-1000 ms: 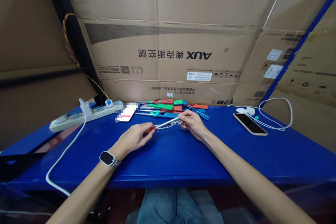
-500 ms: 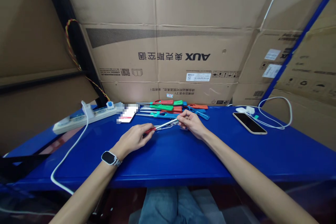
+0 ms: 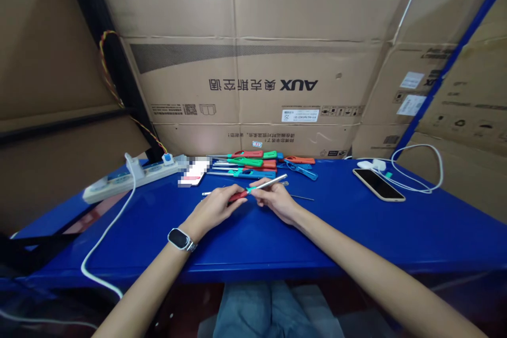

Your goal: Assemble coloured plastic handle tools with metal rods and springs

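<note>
Red-handled lighter (image 3: 253,190) held by both hands above blue table (image 3: 356,232).

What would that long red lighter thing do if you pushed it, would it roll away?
Probably not far. The red-handled lighter has a flattish handle, like the ones lying still in the pile, so it would likely slide on the smooth blue table. Its thin metal tube looks stiff. The left hand and right hand hold it with fingertips, so it seems light.

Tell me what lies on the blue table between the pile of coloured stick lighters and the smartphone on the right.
In the head view, only bare blue table lies between the lighter pile and the smartphone.
</note>
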### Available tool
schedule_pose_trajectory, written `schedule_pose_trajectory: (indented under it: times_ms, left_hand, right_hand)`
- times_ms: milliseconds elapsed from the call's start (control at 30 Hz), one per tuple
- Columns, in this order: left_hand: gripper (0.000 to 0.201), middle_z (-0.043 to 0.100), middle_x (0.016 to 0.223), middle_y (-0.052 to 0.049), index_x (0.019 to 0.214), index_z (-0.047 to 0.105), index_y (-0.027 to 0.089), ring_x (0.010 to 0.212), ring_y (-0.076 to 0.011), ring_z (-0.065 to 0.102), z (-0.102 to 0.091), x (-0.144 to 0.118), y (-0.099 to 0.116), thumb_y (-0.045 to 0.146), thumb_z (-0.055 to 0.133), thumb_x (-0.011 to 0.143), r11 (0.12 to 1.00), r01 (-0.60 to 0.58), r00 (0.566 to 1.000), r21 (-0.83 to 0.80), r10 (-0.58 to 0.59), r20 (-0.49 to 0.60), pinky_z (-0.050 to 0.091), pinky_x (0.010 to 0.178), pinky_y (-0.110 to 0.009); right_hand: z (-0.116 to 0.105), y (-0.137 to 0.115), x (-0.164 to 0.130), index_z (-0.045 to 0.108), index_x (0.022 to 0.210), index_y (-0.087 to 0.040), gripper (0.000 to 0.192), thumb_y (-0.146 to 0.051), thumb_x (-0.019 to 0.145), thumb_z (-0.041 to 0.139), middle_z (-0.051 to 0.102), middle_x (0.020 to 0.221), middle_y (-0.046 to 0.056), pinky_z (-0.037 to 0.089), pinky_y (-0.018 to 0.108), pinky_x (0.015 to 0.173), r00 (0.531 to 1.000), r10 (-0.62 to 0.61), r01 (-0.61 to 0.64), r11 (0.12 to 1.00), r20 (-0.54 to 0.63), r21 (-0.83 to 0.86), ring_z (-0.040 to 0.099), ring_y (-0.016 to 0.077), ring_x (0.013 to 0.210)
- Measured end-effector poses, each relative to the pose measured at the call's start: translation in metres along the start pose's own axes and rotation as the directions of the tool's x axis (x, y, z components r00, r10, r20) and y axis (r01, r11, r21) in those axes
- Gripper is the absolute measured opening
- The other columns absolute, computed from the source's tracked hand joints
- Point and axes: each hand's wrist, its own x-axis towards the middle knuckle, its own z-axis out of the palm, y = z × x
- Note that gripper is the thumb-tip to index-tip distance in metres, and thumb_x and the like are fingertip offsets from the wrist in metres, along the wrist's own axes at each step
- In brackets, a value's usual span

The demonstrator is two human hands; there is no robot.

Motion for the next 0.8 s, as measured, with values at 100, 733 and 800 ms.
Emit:
schedule_pose_trajectory:
  times_ms: [100,733,800]
  left_hand:
    - [0.022,0.072,0.096,-0.004,0.108,0.056,0.024,0.084,-0.0229,0.070,0.002,0.000,0.004,0.042,0.054,0.096,0.998,0.061,0.998,-0.028,-0.061,0.002,0.045,0.062,-0.026]
    - [0.041,0.074,0.097,-0.003,0.129,0.044,0.027,0.095,-0.0252,0.070,0.001,-0.003,0.001,0.040,0.058,0.093,0.989,0.064,0.997,-0.136,-0.058,0.047,0.048,0.072,-0.029]
    - [0.039,0.074,0.091,-0.001,0.126,0.046,0.026,0.091,-0.0240,0.070,0.001,-0.004,0.000,0.042,0.059,0.092,0.987,0.029,0.999,-0.159,-0.023,0.041,0.048,0.072,-0.028]
  right_hand:
    - [0.004,0.004,-0.001,0.071,0.088,-0.017,0.038,-0.036,0.060,0.087,0.060,0.061,-0.005,0.040,0.023,0.052,0.999,-0.004,0.007,0.998,0.044,-0.060,0.050,0.0080,0.051]
    - [0.009,-0.010,-0.007,0.065,0.077,-0.018,0.032,-0.045,0.069,0.081,0.064,0.062,-0.002,0.041,0.024,0.051,0.972,-0.133,0.187,0.936,0.191,-0.297,0.053,0.0105,0.052]
    - [0.010,-0.014,-0.010,0.066,0.077,-0.019,0.029,-0.044,0.073,0.079,0.065,0.065,-0.001,0.041,0.024,0.053,0.962,-0.158,0.229,0.911,0.221,-0.343,0.053,0.0108,0.055]
